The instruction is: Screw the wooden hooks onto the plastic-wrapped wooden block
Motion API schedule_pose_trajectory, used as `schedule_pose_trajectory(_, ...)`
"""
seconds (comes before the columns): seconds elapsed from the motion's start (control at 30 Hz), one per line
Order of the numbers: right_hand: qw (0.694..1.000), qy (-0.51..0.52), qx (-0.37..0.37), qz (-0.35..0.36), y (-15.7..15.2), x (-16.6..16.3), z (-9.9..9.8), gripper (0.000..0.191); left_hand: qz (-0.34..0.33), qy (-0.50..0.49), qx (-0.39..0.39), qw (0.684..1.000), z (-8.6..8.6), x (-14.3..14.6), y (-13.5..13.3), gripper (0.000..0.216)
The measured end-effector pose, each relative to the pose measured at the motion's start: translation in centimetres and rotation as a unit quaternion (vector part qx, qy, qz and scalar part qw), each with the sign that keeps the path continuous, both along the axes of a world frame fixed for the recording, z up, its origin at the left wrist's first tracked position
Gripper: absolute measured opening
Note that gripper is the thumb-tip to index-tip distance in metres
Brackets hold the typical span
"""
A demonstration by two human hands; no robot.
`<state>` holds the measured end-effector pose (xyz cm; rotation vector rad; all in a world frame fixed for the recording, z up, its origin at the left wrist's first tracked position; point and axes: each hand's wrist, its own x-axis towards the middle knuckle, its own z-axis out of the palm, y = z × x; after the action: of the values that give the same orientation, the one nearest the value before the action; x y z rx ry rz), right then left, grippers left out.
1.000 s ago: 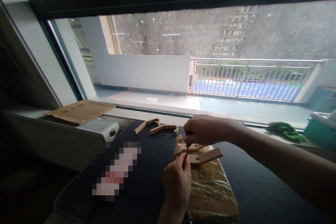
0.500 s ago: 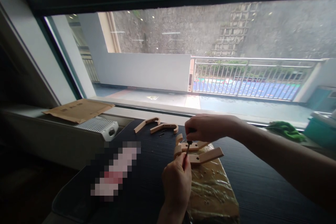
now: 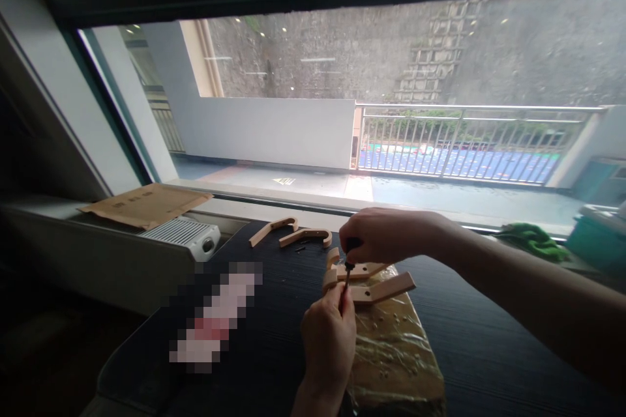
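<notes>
My right hand [image 3: 374, 234] is closed around the dark handle of a screwdriver [image 3: 349, 268], its shaft pointing down. My left hand [image 3: 328, 329] is closed at the curled end of the nearer wooden hook [image 3: 391, 288], thumb and finger beside the screwdriver's tip. Those fingers hide the tip and any screw under it. Just behind lies a second wooden hook [image 3: 360, 271], with a dark hole in it. Both hooks rest on a brown block wrapped in clear film [image 3: 398, 345], whose top is dotted with small holes.
Two more wooden hooks, one left [image 3: 271, 229] and one right [image 3: 308, 234], lie on the dark table [image 3: 274, 326] near small dark screws [image 3: 300, 249]. A blurred patch [image 3: 215, 322] covers something at left. Beyond are a brown envelope [image 3: 147, 204], a green cloth [image 3: 531, 241] and a window.
My right hand has shifted slightly left and up with the screwdriver, whose shaft stands a little more upright. My left hand stays in place at the hook.
</notes>
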<state>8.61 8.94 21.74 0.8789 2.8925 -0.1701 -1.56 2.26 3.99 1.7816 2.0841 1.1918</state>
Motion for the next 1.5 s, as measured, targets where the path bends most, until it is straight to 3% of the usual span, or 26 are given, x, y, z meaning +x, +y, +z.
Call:
schedule_pose_trajectory(0.17,0.998,-0.010,0.041,-0.057,-0.1,-0.3,-0.4,0.034,-0.004,-0.001,-0.004,1.000,0.0,-0.1,0.0,0.022)
schedule_pose_trajectory(0.37,0.998,-0.057,-0.026,-0.026,-0.4,-0.6,0.9,0.021,0.004,0.005,-0.005,1.000,-0.1,0.0,0.0,0.021)
schedule_pose_trajectory(0.53,0.998,-0.054,0.042,0.000,-0.1,-0.7,-0.3,0.023,0.002,0.001,-0.006,1.000,-0.1,0.1,0.1,0.021)
schedule_pose_trajectory(0.7,0.993,-0.066,0.097,-0.022,-0.4,-0.9,-0.6,0.029,-0.001,-0.011,-0.001,1.000,-0.2,-0.1,0.1,0.021)
schedule_pose_trajectory(1.03,0.989,-0.133,0.062,0.002,-1.1,-2.0,0.6,0.020,-0.010,-0.013,-0.001,1.000,0.0,0.0,0.2,0.022)
schedule_pose_trajectory(1.37,0.997,-0.055,0.037,0.033,-0.1,-1.0,-0.3,0.017,-0.011,-0.039,0.007,0.999,-0.4,-0.1,0.3,0.022)
schedule_pose_trajectory(1.5,0.999,-0.049,0.020,0.003,0.7,-1.1,-0.6,0.016,-0.008,-0.036,0.015,0.999,-0.7,-0.1,0.3,0.022)
